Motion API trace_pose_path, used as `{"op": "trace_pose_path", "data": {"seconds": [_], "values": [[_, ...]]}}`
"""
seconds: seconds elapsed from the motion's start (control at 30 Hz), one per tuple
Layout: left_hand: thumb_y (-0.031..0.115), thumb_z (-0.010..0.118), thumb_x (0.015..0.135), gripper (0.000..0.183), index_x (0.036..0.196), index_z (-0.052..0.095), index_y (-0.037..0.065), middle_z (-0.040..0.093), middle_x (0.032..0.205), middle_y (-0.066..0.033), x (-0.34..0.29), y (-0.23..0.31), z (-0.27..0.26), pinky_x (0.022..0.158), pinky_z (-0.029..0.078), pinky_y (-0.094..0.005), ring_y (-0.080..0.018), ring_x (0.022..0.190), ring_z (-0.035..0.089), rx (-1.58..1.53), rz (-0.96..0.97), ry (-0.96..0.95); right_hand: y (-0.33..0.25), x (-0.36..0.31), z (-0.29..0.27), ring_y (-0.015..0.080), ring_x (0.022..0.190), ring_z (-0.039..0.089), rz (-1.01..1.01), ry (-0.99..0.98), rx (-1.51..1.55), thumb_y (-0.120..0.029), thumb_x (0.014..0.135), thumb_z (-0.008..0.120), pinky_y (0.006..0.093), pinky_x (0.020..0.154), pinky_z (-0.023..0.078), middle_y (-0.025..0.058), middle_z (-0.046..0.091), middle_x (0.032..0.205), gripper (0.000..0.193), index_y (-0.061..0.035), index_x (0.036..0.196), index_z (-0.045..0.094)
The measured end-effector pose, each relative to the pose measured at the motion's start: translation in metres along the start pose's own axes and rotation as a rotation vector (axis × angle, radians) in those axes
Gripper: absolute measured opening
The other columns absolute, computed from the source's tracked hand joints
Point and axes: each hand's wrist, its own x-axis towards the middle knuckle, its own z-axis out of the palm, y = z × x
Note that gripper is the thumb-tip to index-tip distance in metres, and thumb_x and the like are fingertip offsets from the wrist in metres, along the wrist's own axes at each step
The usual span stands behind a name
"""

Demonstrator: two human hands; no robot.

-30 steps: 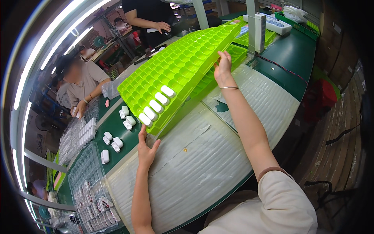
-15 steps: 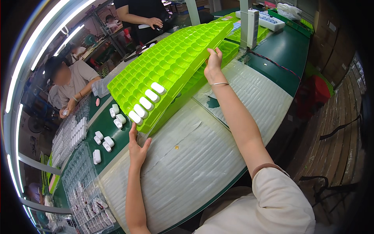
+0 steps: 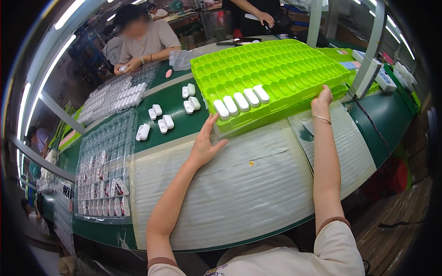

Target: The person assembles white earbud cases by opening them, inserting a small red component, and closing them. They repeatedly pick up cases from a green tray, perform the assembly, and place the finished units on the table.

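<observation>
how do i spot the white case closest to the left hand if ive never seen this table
Find the big lime-green tray beyond the whitish ribbed mat. Five white cases line up at its near left corner. Yours is the leftmost case, set apart by sitting right beside the fingertips of the left hand.

No legible text, label, brand, number or sign is showing anywhere; at six o'clock, a small patch of dark purplish print (image 3: 216,271) is appearing on the front of the person's cream short-sleeved fabric shirt (image 3: 281,262), but the lower edge is cutting it off and its marks are looking too small and blurred for reading
</observation>
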Motion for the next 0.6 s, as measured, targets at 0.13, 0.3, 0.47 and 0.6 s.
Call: {"op": "trace_pose_path", "data": {"seconds": [0.13,0.3,0.47,0.6], "values": [[0.023,0.06,0.084,0.067,0.139,0.026,0.007,0.044,0.13,-0.0196,0.001,-0.005,-0.003,0.096,0.038,-0.039,-0.0313,0.116,0.049,-0.053,-0.07,0.223,0.004,0.004,-0.007,0.0261,0.091,0.056,-0.066,0.008,-0.124,-0.006,0.076,0.053,0.0367,0.078,0.047,0.0163,0.055,0.108,0.033,0.0063,0.106,0.05],[0.025,0.055,0.086,0.063,0.138,0.026,0.003,0.065,0.092,-0.0138,0.063,-0.044,-0.056,0.076,0.048,-0.037,-0.0272,0.087,0.063,-0.053,-0.311,0.396,-0.013,-0.011,0.0,0.0242,0.101,0.053,-0.338,0.207,-0.397,-0.003,0.079,0.052,0.0338,0.088,0.043,0.0137,0.052,0.115,0.037,0.0039,0.115,0.046],[0.019,0.047,0.085,0.063,0.142,0.021,0.017,0.064,0.101,-0.012,0.139,-0.091,-0.117,0.085,0.046,-0.0397,-0.0297,0.1,0.06,0.428,-0.706,0.112,-0.054,-0.104,0.06,0.0175,0.089,0.054,-0.636,-0.366,-0.217,0.0,0.086,0.045,0.0281,0.08,0.043,0.0098,0.053,0.109,0.029,-0.0016,0.115,0.046],[0.012,0.043,0.084,0.07,0.144,0.011,0.028,0.054,0.124,-0.0117,0.158,-0.128,-0.137,0.091,0.043,-0.0394,-0.0277,0.113,0.054,0.658,-0.875,0.054,-0.023,-0.272,0.048,0.0105,0.068,0.05,-0.477,-1.229,-0.283,0.002,0.082,0.05,0.0228,0.062,0.041,0.0045,0.057,0.085,0.012,-0.0038,0.091,0.055]]}}
